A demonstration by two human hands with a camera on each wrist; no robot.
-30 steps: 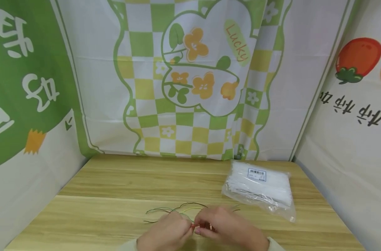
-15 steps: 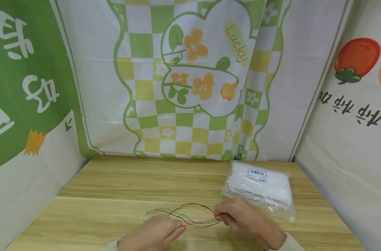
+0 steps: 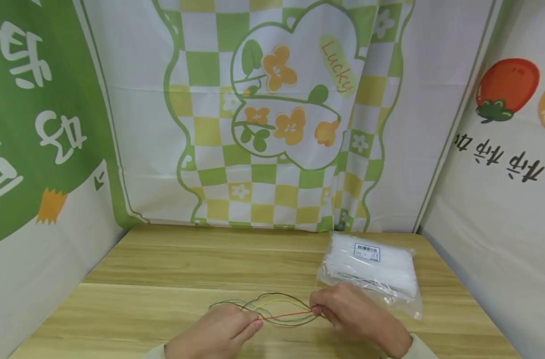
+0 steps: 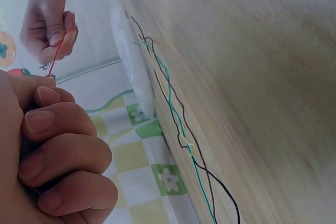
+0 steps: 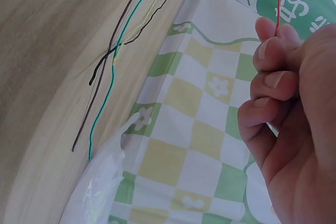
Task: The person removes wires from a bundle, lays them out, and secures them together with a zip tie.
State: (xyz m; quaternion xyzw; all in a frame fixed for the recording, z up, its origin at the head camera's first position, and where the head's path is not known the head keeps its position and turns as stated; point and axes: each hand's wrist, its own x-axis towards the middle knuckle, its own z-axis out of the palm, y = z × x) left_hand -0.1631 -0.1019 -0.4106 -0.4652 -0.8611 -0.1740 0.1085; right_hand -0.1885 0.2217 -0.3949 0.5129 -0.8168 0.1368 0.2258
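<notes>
A thin red wire (image 3: 283, 315) is stretched between the two hands, close to straight. My left hand (image 3: 216, 333) pinches one end of it between thumb and curled index finger. At the other end, my right hand (image 3: 350, 314) pinches the wire with its fingertips; the red strand also shows in the right wrist view leaving those fingers (image 5: 270, 53). On the table behind lie loose thin wires: a green wire (image 4: 172, 98), a yellow wire (image 3: 276, 301), a black wire (image 4: 223, 184) and a brown wire (image 5: 108, 51), crossing one another. In the head view the hands partly cover them.
A clear plastic bag (image 3: 371, 269) of white strips with a barcode label lies at the right rear of the wooden table (image 3: 173, 259). Printed cloth curtains (image 3: 263, 124) stand behind the table and on both sides.
From close together at the middle, my hands have moved apart, left hand leftward and right hand rightward, drawing the red wire out between them. The bag stays put.
</notes>
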